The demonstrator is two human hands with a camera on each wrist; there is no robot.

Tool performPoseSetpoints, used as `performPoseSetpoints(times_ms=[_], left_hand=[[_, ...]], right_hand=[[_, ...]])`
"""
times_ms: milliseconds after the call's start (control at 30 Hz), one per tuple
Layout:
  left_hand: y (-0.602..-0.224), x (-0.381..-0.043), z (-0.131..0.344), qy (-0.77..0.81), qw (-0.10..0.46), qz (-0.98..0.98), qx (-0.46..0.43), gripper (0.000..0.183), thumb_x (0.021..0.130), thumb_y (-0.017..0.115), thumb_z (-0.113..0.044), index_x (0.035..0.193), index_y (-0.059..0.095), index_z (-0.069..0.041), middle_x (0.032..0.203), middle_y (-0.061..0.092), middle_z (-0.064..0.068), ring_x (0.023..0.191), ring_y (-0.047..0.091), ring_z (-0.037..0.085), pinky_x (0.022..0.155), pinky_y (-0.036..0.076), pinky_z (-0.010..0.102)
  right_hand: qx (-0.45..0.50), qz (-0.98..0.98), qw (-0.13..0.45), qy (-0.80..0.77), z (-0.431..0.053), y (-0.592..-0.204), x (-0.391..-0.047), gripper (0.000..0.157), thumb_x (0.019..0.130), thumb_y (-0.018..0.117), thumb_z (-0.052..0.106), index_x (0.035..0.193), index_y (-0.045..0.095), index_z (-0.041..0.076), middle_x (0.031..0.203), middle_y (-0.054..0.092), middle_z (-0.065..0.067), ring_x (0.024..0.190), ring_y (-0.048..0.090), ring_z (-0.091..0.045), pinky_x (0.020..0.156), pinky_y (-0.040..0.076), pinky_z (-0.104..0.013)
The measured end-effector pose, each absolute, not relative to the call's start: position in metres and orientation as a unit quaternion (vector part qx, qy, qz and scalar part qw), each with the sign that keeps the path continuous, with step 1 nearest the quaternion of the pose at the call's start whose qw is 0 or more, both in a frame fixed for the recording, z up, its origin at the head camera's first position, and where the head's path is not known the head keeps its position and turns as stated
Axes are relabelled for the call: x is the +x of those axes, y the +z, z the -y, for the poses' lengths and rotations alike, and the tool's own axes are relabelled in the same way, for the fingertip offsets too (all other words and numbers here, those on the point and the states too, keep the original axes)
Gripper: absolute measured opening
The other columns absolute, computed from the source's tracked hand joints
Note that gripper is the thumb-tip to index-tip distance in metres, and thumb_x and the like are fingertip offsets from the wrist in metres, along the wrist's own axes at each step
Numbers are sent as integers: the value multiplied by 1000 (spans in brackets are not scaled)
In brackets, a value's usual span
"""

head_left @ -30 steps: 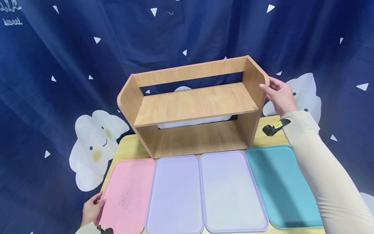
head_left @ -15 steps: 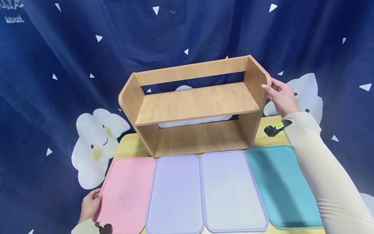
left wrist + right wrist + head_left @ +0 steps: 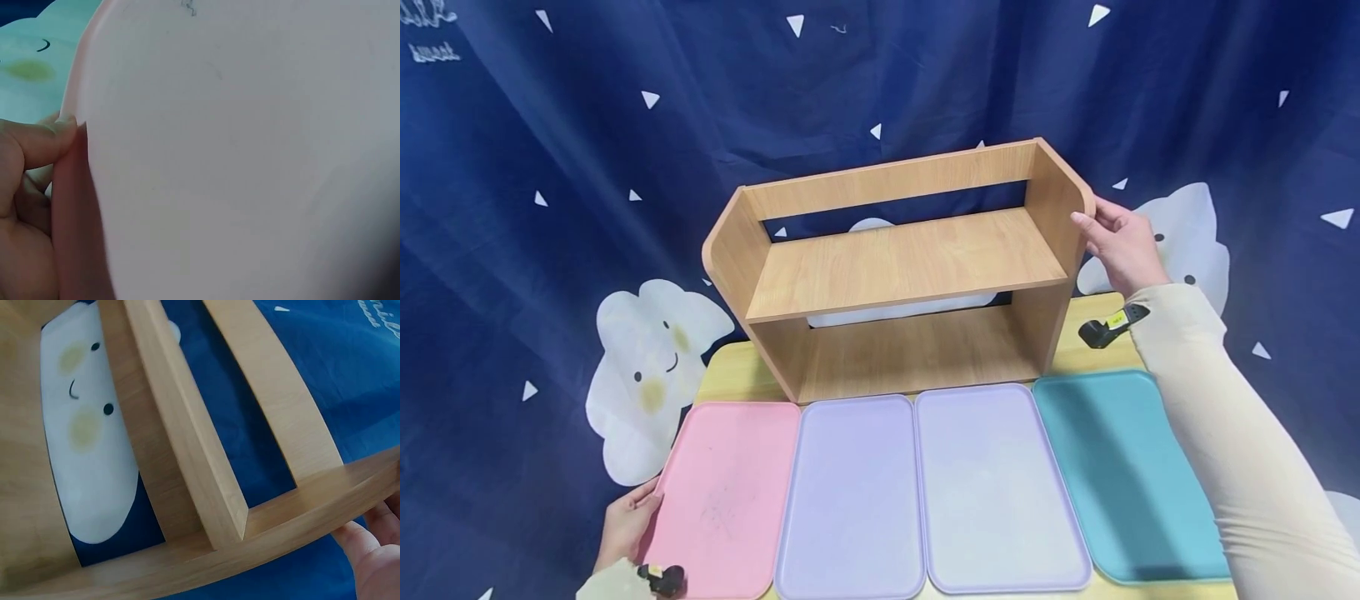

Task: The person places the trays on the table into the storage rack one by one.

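Observation:
A two-tier wooden desk shelf (image 3: pixel 910 258) stands upright at the back of the table. My right hand (image 3: pixel 1123 246) grips the front edge of its right side panel, thumb at the rounded corner and fingers on the outer side. In the right wrist view, that hand (image 3: pixel 375 547) shows partly, at the panel (image 3: pixel 325 515). At the lower left, my left hand (image 3: pixel 627 521) pinches the left rim of a pink tray (image 3: pixel 730 475). Close up in the left wrist view, the thumb (image 3: pixel 47 140) lies on the tray's raised rim, with the other fingers partly hidden beyond it.
Two lilac trays (image 3: pixel 853 492) (image 3: pixel 996 483) and a teal tray (image 3: pixel 1131 475) lie beside the pink one, in a row before the shelf. Yellowish tabletop (image 3: pixel 733 371) shows around them. A dark blue curtain (image 3: pixel 880 75) with clouds hangs behind.
My left hand and the pink tray have shifted slightly away from me, bringing the tray's far edge closer in line with the lilac ones. The right hand keeps its grip on the shelf.

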State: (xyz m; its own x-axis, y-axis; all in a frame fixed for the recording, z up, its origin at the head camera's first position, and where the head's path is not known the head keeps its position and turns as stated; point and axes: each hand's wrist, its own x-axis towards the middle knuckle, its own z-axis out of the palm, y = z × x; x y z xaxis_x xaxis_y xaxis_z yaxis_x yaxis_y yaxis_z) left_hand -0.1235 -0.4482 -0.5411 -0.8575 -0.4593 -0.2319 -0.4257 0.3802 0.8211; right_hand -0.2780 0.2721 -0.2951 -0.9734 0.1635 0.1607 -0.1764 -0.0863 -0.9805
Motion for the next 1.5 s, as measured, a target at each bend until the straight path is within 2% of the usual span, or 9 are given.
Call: performPoseSetpoints(times_ms=[167, 333, 400, 467, 600, 733, 800, 1000, 1500], left_hand=[[-542, -127, 448, -494, 15, 828, 264, 50, 91, 56, -13, 135, 39, 3, 126, 43, 15, 70, 46, -22, 63, 43, 3], [-542, -129, 450, -497, 19, 820, 282, 50, 92, 56, -14, 136, 40, 3, 127, 41, 15, 68, 44, -23, 62, 41, 3], [-542, -128, 452, -502, 25, 816, 284, 50, 91, 56, -15, 135, 40, 2, 121, 53, 0, 68, 45, -23, 62, 42, 3], [-541, -128, 453, -511, 27, 810, 288, 45, 91, 57, -16, 134, 46, -12, 107, 61, -17, 68, 46, -23, 62, 43, 3], [-533, -126, 451, -534, 24, 797, 280, 38, 91, 61, -23, 126, 49, -28, 81, 52, -37, 73, 51, -20, 67, 45, 5], [-521, -130, 440, -543, 25, 800, 254, 43, 91, 63, -26, 131, 47, -21, 80, 54, -37, 76, 52, -21, 69, 45, 4], [-517, -132, 433, -547, 26, 800, 243, 35, 91, 63, -26, 124, 52, -31, 80, 55, -37, 77, 52, -21, 69, 44, 3], [-504, -139, 409, -604, 34, 770, 203, 26, 92, 61, -18, 100, 60, -42, 82, 60, -32, 80, 56, -16, 72, 46, 5], [-477, -148, 338, -723, 27, 686, 81, 33, 92, 58, -3, 96, 70, -33, 95, 70, -14, 88, 65, 0, 74, 53, 15]], right_hand=[[8, 652, 107, 750, -274, -294, -280, 62, 88, 66, 16, 143, 39, 5, 145, 35, -19, 133, 37, -29, 109, 25, -41], [9, 656, 100, 748, -274, -294, -281, 63, 88, 66, 16, 143, 38, 5, 145, 35, -19, 133, 36, -30, 109, 24, -43], [8, 658, 101, 746, -275, -295, -281, 63, 88, 66, 16, 143, 38, 5, 145, 35, -19, 133, 36, -30, 109, 25, -43], [8, 660, 102, 745, -275, -295, -281, 63, 88, 66, 16, 143, 38, 5, 145, 35, -19, 132, 36, -30, 108, 25, -43], [5, 666, 102, 739, -276, -294, -281, 63, 87, 67, 17, 142, 39, 4, 145, 35, -19, 132, 36, -31, 107, 27, -43], [2, 672, 103, 734, -276, -293, -281, 63, 87, 68, 17, 142, 39, 3, 144, 35, -19, 132, 36, -32, 105, 28, -43], [1, 673, 101, 733, -276, -293, -282, 63, 87, 68, 18, 141, 40, 3, 144, 36, -19, 131, 37, -32, 105, 29, -42], [1, 686, 101, 721, -279, -294, -283, 63, 86, 69, 18, 140, 41, 1, 141, 38, -20, 129, 41, -31, 102, 34, -39], [-5, 732, 114, 672, -279, -297, -283, 59, 88, 67, 23, 140, 43, 6, 140, 42, -16, 127, 45, -26, 109, 26, -51]])
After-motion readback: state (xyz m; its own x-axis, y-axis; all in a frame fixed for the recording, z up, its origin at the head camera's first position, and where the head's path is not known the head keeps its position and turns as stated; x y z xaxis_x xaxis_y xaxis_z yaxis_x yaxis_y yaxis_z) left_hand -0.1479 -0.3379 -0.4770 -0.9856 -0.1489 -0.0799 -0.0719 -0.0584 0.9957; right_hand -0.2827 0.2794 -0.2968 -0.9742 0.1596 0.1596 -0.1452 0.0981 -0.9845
